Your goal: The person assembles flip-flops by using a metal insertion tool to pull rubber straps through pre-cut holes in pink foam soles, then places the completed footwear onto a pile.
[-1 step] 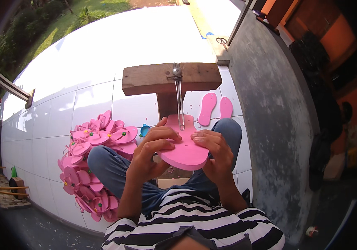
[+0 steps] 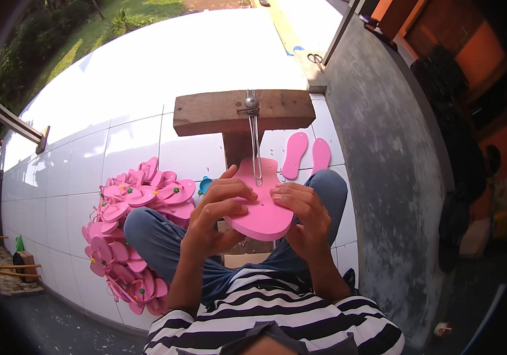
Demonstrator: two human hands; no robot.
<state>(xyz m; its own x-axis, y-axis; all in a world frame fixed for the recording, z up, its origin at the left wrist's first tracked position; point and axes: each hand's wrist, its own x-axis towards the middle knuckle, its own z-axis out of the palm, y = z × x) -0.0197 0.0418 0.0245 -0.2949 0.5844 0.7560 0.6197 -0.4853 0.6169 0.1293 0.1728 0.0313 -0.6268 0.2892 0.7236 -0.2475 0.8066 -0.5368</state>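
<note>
A pink flip-flop sole (image 2: 263,218) lies between my two hands above my lap, its wide end toward me. My left hand (image 2: 218,207) grips its left edge, fingers on top and thumb beneath. My right hand (image 2: 303,210) holds the right edge the same way. A small hole shows in the sole near my fingertips. Over its far half reaches a long metal wire loop (image 2: 256,148), fixed to a wooden T-shaped stand (image 2: 206,113) by a round-headed fastener and wound wire. Whether the loop's tip touches the sole I cannot tell.
Many pink flip-flops (image 2: 120,213) with small flower ornaments are heaped left of my knee. Two pink soles (image 2: 295,155) lie beyond my right knee. A small blue round item (image 2: 205,184) sits by the heap. A grey ledge (image 2: 377,177) runs along the right; scissors (image 2: 315,58) lie farther off.
The sole has shifted slightly away from me and a little left, farther under the wire loop. Both hands keep their grip on it.
</note>
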